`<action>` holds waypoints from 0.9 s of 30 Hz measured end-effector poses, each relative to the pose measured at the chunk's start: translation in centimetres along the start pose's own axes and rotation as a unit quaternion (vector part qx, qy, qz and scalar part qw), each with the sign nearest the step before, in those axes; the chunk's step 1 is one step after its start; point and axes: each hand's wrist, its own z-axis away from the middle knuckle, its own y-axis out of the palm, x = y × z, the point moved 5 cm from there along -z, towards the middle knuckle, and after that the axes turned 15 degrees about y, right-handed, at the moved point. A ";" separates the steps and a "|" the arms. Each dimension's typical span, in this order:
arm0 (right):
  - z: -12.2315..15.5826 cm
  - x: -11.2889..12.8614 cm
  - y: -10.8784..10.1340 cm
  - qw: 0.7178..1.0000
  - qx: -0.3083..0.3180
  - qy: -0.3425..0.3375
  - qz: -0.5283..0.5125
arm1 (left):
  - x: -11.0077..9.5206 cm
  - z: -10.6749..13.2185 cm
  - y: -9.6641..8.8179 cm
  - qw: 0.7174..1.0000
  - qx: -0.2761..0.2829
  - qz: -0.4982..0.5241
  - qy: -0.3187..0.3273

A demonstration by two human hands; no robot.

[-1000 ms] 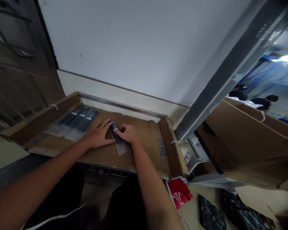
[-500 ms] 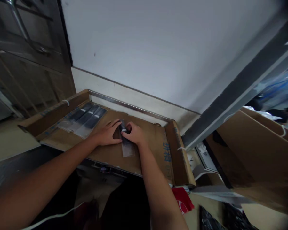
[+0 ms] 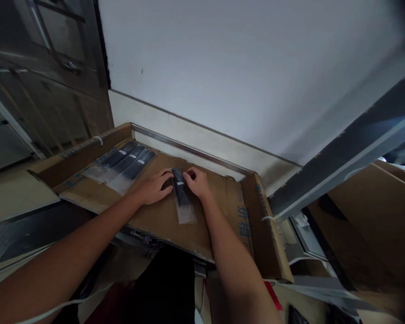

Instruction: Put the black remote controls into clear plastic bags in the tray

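My left hand (image 3: 153,189) and right hand (image 3: 197,182) lie flat, fingers spread, pinning the top of a clear sleeve with a dark strip (image 3: 182,198) on the cardboard surface (image 3: 162,216) — gripping nothing. Uneven pressure could let the slick plastic slide or crease. Farther left lie three matching sleeves (image 3: 123,165). Blue print marks the cardboard flap (image 3: 245,220) — unreadable.

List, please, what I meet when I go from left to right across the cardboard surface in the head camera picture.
Row of three bagged dark strips → left hand → the bagged dark strip under both hands → right hand → blue print on the cardboard → raised right cardboard flap.
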 end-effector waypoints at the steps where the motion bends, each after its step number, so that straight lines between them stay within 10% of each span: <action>1: 0.0 0.1 0.0 1.000 0.004 -0.004 0.005 | 0.0 -0.1 0.0 1.000 -0.003 -0.003 0.001; 17: 2.0 1.8 -0.4 0.961 0.114 0.064 0.245 | 5.0 -2.3 0.1 0.958 -0.129 -0.058 -0.249; 27: 2.9 2.9 0.7 0.957 0.106 0.131 0.234 | 6.4 -2.4 0.4 0.939 -0.251 0.097 -0.215</action>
